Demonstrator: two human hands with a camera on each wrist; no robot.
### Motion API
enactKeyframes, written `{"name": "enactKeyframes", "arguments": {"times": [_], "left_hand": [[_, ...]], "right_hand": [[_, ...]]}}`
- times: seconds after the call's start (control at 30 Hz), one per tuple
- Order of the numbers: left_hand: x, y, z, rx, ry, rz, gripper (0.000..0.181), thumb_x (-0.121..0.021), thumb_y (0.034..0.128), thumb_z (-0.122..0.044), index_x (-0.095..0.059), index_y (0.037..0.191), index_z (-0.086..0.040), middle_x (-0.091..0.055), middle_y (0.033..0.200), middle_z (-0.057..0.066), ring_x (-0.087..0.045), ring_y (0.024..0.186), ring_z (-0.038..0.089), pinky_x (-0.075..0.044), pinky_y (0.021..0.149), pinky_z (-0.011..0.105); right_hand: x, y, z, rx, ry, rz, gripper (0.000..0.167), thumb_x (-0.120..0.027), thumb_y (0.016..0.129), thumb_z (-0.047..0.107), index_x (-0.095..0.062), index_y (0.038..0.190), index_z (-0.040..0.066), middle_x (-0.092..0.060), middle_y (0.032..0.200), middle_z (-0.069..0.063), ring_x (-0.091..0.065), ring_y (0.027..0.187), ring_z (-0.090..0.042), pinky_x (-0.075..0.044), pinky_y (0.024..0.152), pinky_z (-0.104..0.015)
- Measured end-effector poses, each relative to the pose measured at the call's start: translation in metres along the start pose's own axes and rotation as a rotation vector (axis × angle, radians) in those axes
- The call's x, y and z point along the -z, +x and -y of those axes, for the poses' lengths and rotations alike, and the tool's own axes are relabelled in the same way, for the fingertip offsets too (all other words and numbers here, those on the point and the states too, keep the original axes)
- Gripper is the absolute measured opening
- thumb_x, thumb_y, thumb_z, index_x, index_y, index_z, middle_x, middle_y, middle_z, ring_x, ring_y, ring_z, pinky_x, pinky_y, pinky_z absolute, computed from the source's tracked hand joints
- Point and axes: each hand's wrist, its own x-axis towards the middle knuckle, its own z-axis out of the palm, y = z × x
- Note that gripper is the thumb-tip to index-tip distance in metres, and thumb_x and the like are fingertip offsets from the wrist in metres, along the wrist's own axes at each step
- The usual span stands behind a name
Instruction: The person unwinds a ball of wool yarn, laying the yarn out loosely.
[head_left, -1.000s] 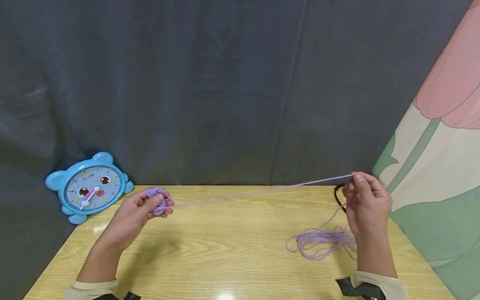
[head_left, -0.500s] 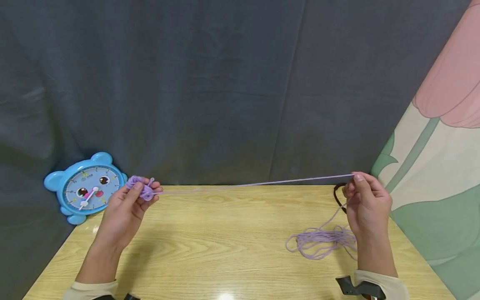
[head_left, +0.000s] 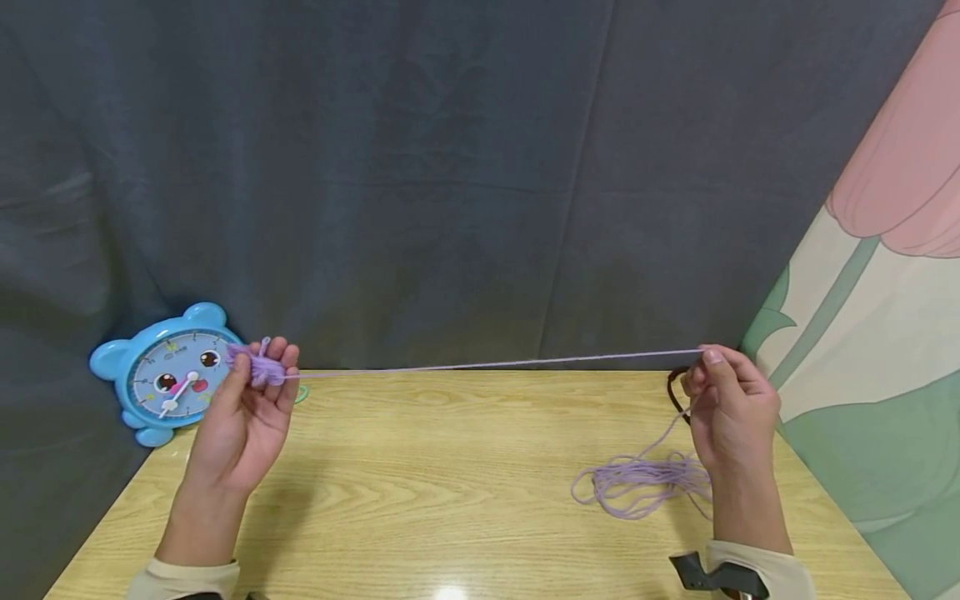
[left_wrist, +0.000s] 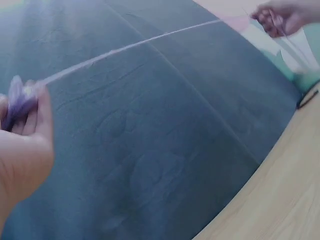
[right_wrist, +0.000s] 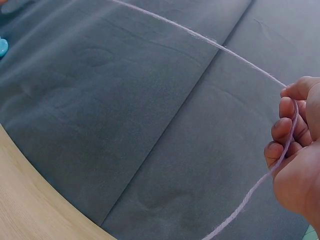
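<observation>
My left hand (head_left: 243, 425) grips a small purple yarn bundle (head_left: 264, 369) between thumb and fingers, in front of the clock's right side. A taut strand of yarn (head_left: 495, 363) runs from it across to my right hand (head_left: 735, 408), whose thumb and index finger pinch it. From there the yarn hangs down over the curled fingers, as the right wrist view shows, to a loose purple coil (head_left: 637, 485) on the table. In the left wrist view the bundle (left_wrist: 22, 104) lies against the fingers.
A blue animal-shaped clock (head_left: 153, 375) leans at the table's back left. A black loop (head_left: 677, 392) stands behind my right hand, and a small green ring (head_left: 302, 393) shows beside my left. A dark curtain (head_left: 450, 183) hangs behind the wooden table (head_left: 450, 467).
My left hand has moved left and up with the bundle, and the strand is straighter and longer between the hands. The green ring has come into view. My right hand has barely moved.
</observation>
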Motion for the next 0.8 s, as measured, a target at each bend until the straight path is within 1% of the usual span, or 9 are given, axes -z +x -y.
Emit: {"name": "enactKeyframes", "arguments": {"times": [0.1, 0.17, 0.27, 0.37, 0.47, 0.57, 0.67, 0.73, 0.8], "left_hand": [[0.002, -0.001, 0.000, 0.109, -0.093, 0.100, 0.052, -0.022, 0.1137, -0.025, -0.061, 0.125, 0.008, -0.071, 0.126, 0.025, -0.069, 0.121, 0.036, -0.054, 0.108, 0.041], [0.002, -0.002, 0.002, 0.146, -0.116, 0.155, 0.054, -0.020, 0.1139, -0.026, -0.060, 0.127, 0.008, -0.070, 0.128, 0.025, -0.068, 0.123, 0.036, -0.052, 0.111, 0.042], [0.001, -0.001, 0.006, 0.139, -0.128, 0.189, 0.054, -0.019, 0.1139, -0.024, -0.058, 0.131, 0.009, -0.066, 0.135, 0.026, -0.063, 0.131, 0.037, -0.045, 0.118, 0.043], [0.000, 0.001, 0.011, 0.104, -0.068, 0.171, 0.050, -0.018, 0.1141, -0.020, -0.055, 0.131, 0.009, -0.062, 0.141, 0.027, -0.059, 0.136, 0.038, -0.041, 0.120, 0.044], [0.001, 0.001, 0.015, 0.081, 0.133, 0.106, 0.040, -0.020, 0.1139, -0.012, -0.053, 0.126, 0.007, -0.062, 0.141, 0.025, -0.060, 0.135, 0.035, -0.043, 0.118, 0.041], [0.002, 0.001, 0.018, 0.073, 0.510, -0.006, 0.031, -0.029, 0.1129, -0.007, -0.059, 0.121, -0.001, -0.069, 0.133, 0.014, -0.066, 0.129, 0.024, -0.049, 0.112, 0.032], [0.003, 0.000, 0.021, 0.100, 0.868, -0.125, 0.026, -0.042, 0.1107, -0.008, -0.067, 0.117, -0.009, -0.073, 0.121, 0.001, -0.070, 0.118, 0.013, -0.053, 0.105, 0.023], [0.003, 0.000, 0.022, 0.126, 1.005, -0.177, 0.022, -0.049, 0.1089, -0.008, -0.069, 0.118, -0.012, -0.074, 0.117, -0.003, -0.071, 0.113, 0.010, -0.054, 0.101, 0.019], [0.002, 0.000, 0.023, 0.146, 1.055, -0.211, 0.019, -0.053, 0.1072, -0.008, -0.067, 0.121, -0.011, -0.075, 0.115, -0.004, -0.072, 0.110, 0.010, -0.055, 0.099, 0.019]], "right_hand": [[0.000, -0.001, 0.000, 0.001, -0.007, 0.010, 0.011, -0.061, 0.097, -0.009, -0.070, 0.092, -0.012, -0.062, 0.067, -0.012, -0.054, 0.059, -0.017, -0.047, 0.052, -0.022], [0.001, -0.001, 0.000, 0.002, -0.008, 0.013, 0.011, -0.061, 0.097, -0.009, -0.070, 0.092, -0.012, -0.062, 0.068, -0.012, -0.054, 0.059, -0.017, -0.047, 0.052, -0.021], [0.001, -0.001, 0.000, 0.004, -0.011, 0.013, 0.011, -0.061, 0.097, -0.009, -0.070, 0.092, -0.012, -0.062, 0.067, -0.012, -0.055, 0.059, -0.017, -0.047, 0.052, -0.021], [0.002, -0.001, 0.000, -0.002, -0.010, 0.012, 0.010, -0.062, 0.097, -0.009, -0.070, 0.092, -0.012, -0.063, 0.068, -0.012, -0.055, 0.058, -0.017, -0.047, 0.052, -0.022], [0.001, -0.001, -0.001, -0.013, -0.016, 0.021, 0.011, -0.062, 0.097, -0.009, -0.071, 0.092, -0.011, -0.064, 0.068, -0.011, -0.056, 0.058, -0.016, -0.047, 0.052, -0.022], [0.001, -0.001, -0.002, -0.019, -0.022, 0.033, 0.012, -0.061, 0.098, -0.008, -0.071, 0.092, -0.011, -0.065, 0.069, -0.011, -0.056, 0.059, -0.016, -0.048, 0.052, -0.021], [0.001, -0.001, -0.003, -0.020, -0.016, 0.042, 0.013, -0.061, 0.098, -0.008, -0.071, 0.091, -0.011, -0.066, 0.070, -0.011, -0.056, 0.058, -0.016, -0.048, 0.052, -0.021], [0.000, -0.002, -0.003, -0.019, -0.015, 0.043, 0.013, -0.061, 0.098, -0.008, -0.071, 0.092, -0.011, -0.066, 0.070, -0.011, -0.057, 0.058, -0.016, -0.049, 0.052, -0.020], [0.000, -0.002, -0.003, -0.018, -0.020, 0.041, 0.012, -0.061, 0.098, -0.008, -0.071, 0.092, -0.011, -0.066, 0.070, -0.011, -0.056, 0.059, -0.016, -0.049, 0.052, -0.020]]}}
